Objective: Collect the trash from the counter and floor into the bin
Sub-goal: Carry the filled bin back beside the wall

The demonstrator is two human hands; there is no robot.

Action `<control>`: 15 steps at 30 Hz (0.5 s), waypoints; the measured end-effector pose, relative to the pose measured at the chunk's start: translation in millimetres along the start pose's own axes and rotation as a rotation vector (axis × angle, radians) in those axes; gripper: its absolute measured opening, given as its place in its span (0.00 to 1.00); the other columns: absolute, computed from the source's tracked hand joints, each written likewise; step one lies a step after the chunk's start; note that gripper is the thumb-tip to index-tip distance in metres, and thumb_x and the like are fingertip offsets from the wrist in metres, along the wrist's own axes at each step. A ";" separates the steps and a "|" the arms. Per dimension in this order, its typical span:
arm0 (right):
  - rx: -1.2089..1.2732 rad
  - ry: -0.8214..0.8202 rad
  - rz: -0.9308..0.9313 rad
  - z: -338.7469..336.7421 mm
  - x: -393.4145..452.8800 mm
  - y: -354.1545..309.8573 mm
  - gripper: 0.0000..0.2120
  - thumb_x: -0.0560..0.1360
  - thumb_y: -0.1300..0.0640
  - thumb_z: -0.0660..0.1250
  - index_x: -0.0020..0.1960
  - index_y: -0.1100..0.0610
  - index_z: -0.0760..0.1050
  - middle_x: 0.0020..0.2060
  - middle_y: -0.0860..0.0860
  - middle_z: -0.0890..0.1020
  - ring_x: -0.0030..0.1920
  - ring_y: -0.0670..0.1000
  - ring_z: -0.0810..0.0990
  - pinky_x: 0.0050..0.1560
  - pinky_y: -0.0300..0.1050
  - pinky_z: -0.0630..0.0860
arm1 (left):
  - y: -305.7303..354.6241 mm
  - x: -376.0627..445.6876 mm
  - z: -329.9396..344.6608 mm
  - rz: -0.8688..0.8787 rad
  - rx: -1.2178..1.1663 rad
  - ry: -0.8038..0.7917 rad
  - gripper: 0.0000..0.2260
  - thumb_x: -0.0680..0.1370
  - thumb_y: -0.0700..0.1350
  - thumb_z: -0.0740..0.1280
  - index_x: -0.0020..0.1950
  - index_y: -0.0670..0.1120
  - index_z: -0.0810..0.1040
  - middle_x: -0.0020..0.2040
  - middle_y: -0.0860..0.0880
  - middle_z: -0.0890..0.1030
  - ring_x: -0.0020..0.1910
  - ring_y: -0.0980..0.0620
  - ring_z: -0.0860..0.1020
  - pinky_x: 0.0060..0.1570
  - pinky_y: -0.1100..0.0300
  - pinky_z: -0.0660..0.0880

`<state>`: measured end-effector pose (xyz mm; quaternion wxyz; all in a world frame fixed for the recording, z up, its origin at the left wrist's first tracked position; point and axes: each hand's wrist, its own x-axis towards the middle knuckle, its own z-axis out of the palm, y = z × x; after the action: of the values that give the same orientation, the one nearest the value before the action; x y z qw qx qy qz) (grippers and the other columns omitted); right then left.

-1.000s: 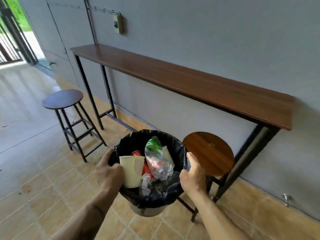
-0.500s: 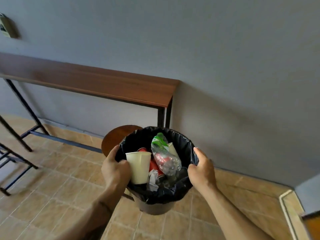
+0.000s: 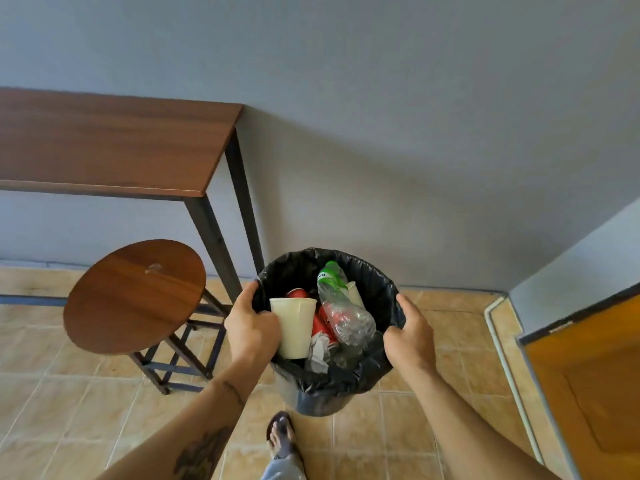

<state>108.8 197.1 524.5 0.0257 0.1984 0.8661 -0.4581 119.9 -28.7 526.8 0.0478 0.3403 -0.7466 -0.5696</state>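
A round bin [image 3: 322,396] lined with a black bag is held above the tiled floor. My left hand [image 3: 251,327] grips its left rim and my right hand [image 3: 410,336] grips its right rim. Inside lie a white paper cup [image 3: 294,327], a crushed clear plastic bottle [image 3: 343,306] with a green label, red cans [image 3: 320,325] and crumpled paper [image 3: 318,351]. The wooden counter [image 3: 114,147] at the upper left has nothing on its visible top.
A round wooden stool [image 3: 135,292] stands left of the bin under the counter's end. A grey wall runs behind. An orange door [image 3: 588,386] and a white pipe [image 3: 509,355] are at the right. My foot in a sandal [image 3: 282,436] is on the tiles below the bin.
My view has swung right along the counter to its end and the room corner. Both hands keep hold of the bin, which has come lower and nearer the wall.
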 end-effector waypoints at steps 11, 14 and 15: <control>-0.144 0.004 0.023 90.1 134.7 77.3 0.34 0.72 0.74 0.61 0.75 0.57 0.66 0.75 0.51 0.68 0.74 0.54 0.67 0.69 0.38 0.59 | -67.7 138.3 115.0 0.045 0.372 -0.106 0.30 0.70 0.31 0.64 0.72 0.45 0.75 0.67 0.46 0.77 0.65 0.44 0.75 0.65 0.49 0.75; -0.208 -0.042 -0.027 137.5 178.6 125.4 0.35 0.70 0.75 0.63 0.75 0.59 0.65 0.75 0.54 0.67 0.74 0.56 0.67 0.69 0.41 0.58 | -120.2 179.4 153.5 0.018 0.462 -0.099 0.28 0.72 0.31 0.64 0.73 0.44 0.74 0.69 0.48 0.73 0.64 0.46 0.74 0.62 0.58 0.71; -0.234 -0.070 -0.040 154.2 190.3 141.7 0.35 0.70 0.75 0.63 0.75 0.60 0.65 0.76 0.54 0.66 0.74 0.56 0.67 0.68 0.41 0.59 | -139.2 191.1 164.9 0.000 0.487 -0.095 0.28 0.73 0.32 0.64 0.73 0.44 0.74 0.70 0.48 0.71 0.62 0.47 0.73 0.60 0.59 0.69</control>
<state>-35.3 205.1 281.2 0.0698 0.1606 0.9159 -0.3612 -38.6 -18.0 286.3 -0.0710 0.3147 -0.8633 -0.3882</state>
